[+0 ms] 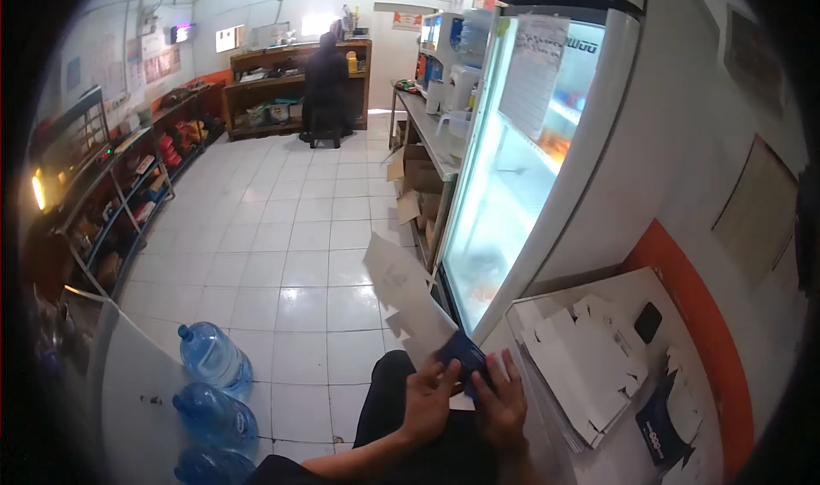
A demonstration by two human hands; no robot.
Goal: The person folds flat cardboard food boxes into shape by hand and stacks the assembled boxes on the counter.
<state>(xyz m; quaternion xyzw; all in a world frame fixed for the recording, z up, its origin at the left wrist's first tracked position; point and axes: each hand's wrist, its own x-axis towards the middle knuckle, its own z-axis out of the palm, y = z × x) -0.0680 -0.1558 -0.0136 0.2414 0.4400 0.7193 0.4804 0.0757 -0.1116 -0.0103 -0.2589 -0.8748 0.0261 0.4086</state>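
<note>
Above my lap, my left hand and my right hand hold a die-cut cardboard box blank between them. Its long white panel with notched edges points away from me, and the end at my fingers is dark blue. My left thumb presses on the blue part, while my right fingers lie along its right side. To the right, a stack of flat white box blanks rests on a white table. Beside the stack is another blank with a dark blue panel.
A black phone-like object lies on the table. A lit glass-door fridge stands ahead right. Large blue water bottles line the floor at left. Shelves run along the left wall. A person in dark clothes sits at the far counter.
</note>
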